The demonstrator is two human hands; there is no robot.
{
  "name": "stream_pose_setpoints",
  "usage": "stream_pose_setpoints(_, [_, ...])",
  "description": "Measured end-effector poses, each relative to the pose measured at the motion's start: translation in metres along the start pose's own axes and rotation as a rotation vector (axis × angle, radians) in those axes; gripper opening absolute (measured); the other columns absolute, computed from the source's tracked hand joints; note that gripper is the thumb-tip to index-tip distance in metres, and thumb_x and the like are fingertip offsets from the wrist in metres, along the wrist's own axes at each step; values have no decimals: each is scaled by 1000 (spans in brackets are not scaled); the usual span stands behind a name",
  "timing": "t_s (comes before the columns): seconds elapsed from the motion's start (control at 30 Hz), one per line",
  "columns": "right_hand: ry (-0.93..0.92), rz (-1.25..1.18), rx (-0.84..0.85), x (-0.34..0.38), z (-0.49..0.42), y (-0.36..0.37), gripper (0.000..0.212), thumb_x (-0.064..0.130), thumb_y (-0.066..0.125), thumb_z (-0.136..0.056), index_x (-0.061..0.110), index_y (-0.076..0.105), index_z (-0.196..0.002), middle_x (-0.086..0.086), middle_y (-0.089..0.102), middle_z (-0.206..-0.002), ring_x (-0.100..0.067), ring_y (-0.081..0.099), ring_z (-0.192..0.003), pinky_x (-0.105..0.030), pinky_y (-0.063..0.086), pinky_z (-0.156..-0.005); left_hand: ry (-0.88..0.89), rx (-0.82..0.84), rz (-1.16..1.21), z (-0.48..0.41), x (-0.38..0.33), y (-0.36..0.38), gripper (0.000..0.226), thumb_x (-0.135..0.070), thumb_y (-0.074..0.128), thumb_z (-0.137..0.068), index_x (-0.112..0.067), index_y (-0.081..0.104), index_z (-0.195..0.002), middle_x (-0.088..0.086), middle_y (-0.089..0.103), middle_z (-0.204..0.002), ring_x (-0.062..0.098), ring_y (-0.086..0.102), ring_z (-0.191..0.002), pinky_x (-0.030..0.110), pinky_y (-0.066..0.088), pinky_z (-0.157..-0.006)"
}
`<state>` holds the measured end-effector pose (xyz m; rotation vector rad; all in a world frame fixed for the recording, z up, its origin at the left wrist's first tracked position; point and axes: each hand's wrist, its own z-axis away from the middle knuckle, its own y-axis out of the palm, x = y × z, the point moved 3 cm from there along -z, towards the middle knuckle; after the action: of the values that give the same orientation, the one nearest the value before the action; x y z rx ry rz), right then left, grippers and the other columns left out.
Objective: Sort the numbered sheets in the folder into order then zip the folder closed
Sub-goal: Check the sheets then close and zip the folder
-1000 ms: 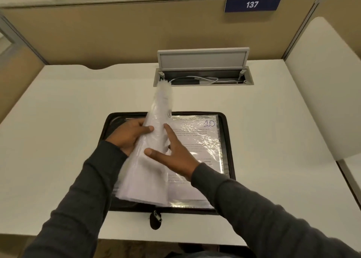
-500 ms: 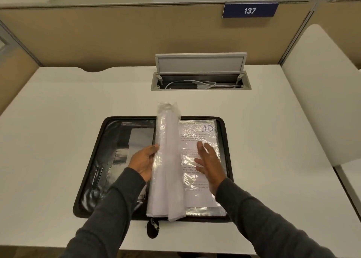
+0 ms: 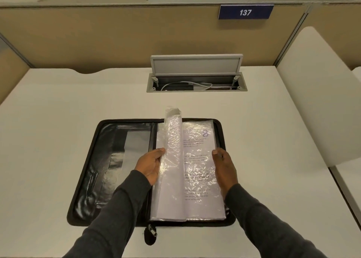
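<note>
A black zip folder (image 3: 101,169) lies open on the desk, and its zipper pull (image 3: 150,235) hangs over the near edge. Its right half holds a stack of numbered sheets in clear plastic sleeves (image 3: 199,179). The top flat sheet shows a handwritten 8 (image 3: 205,133). My left hand (image 3: 150,165) grips a bundle of sleeves (image 3: 172,140) lifted upright along the spine, thumb in front and fingers behind. At the stack's right edge is my right hand (image 3: 223,166), with its thumb on the top sheet and its fingers curled over the edge.
A cable box with a raised grey lid (image 3: 196,65) is sunk into the white desk (image 3: 58,121) behind the folder. Beige partitions with a sign reading 137 (image 3: 245,12) close the back. A white divider (image 3: 316,101) stands on the right.
The lifted bundle has thinned, and sleeves have dropped onto the right stack. The top sheet read 10 before and now reads 8. My right hand slid from the page's middle to its right edge.
</note>
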<state>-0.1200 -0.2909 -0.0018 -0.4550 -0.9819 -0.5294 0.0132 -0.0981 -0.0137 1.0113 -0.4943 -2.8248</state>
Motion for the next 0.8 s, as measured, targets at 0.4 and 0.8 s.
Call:
stream_pose_setpoints(0.4, [28, 72, -78, -10, -9, -7, 36, 50, 44, -103, 22, 66, -106, -2, 70, -106, -25, 66, -101, -45, 54, -96, -42, 49, 34, 1, 7, 10, 20, -1, 51, -96, 7, 64, -108, 21, 67, -100, 28, 67, -78, 37, 62, -66])
stream_pose_setpoints(0.8, [-38, 111, -113, -13, -9, -12, 34, 43, 45, -105, 20, 69, -99, 6, 69, -97, -20, 63, -100, -36, 49, -95, -47, 89, 58, 1, 9, 14, 21, 3, 46, -97, 5, 63, -108, 20, 68, -102, 30, 66, -84, 36, 62, -66])
